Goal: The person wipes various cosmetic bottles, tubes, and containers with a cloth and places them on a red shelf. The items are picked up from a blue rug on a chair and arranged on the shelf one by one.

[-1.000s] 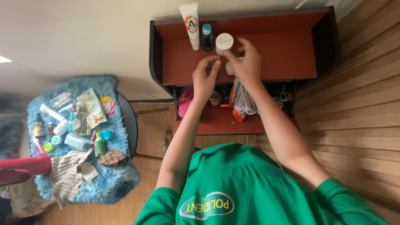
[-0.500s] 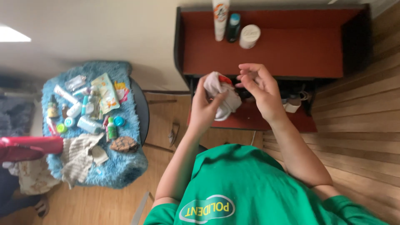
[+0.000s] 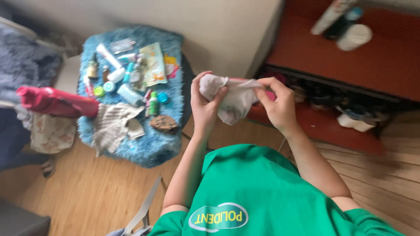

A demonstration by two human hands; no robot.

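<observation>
1. Your left hand [image 3: 204, 107] has its fingers [image 3: 217, 97] curled tight round one end of a crumpled white cloth with a strip of pink-red along its top edge [image 3: 236, 100]; the bunched end sits against the palm.
2. Your right hand [image 3: 278, 105] pinches the other end of that cloth between thumb and fingers [image 3: 265, 83], so the top edge is stretched between the two hands.
3. The cloth is held in the air in front of your chest, above the wooden plank floor [image 3: 100, 192], and its loose middle hangs down between the hands.
4. Below the hands lies your green short-sleeved shirt [image 3: 262, 196], with both bare forearms rising from it.
5. Just behind and to the right of the hands stands a dark-framed red-brown shelf unit [image 3: 376, 65]. On its top are a white tube [image 3: 331, 15], a dark bottle with a blue cap [image 3: 345, 22] and a white round jar [image 3: 355, 37], all blurred.
6. The lower shelf holds small items in shadow; you cannot tell what they are, apart from a white lump [image 3: 354, 122] at the right.
7. Well to the left, a fluffy blue mat [image 3: 144, 87] carries many small bottles, tubes and a flat printed packet [image 3: 154, 65], plus a folded beige knit cloth [image 3: 113, 124].
8. A rolled red object [image 3: 57, 101] lies at the mat's left edge.
</observation>
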